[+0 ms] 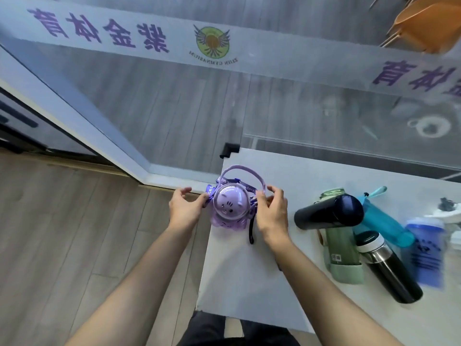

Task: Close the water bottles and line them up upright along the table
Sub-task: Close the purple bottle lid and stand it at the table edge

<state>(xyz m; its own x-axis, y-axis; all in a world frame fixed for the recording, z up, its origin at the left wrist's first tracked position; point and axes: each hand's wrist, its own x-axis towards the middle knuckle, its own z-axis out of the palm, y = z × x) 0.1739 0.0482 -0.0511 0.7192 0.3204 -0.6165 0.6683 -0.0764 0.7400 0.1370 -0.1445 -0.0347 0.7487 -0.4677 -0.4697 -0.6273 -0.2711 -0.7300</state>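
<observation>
A purple cartoon-lidded bottle point(230, 208) stands upright near the left edge of the white table point(249, 270), its lid on, handle up and strap hanging. My left hand point(184, 208) touches the strap on its left side. My right hand point(272, 211) pinches the handle base on its right side. To the right stand a dark navy flask point(329, 213), a green bottle point(343, 255), a black steel flask point(389, 268), a teal bottle point(381, 221) and a blurred blue bottle point(426, 255).
A glass wall with purple lettering runs behind the table. A black corner guard point(228, 149) caps the table's far left corner. A white object point(446, 213) lies at the right edge. Wooden floor lies to the left; an orange chair point(424, 23) shows behind the glass.
</observation>
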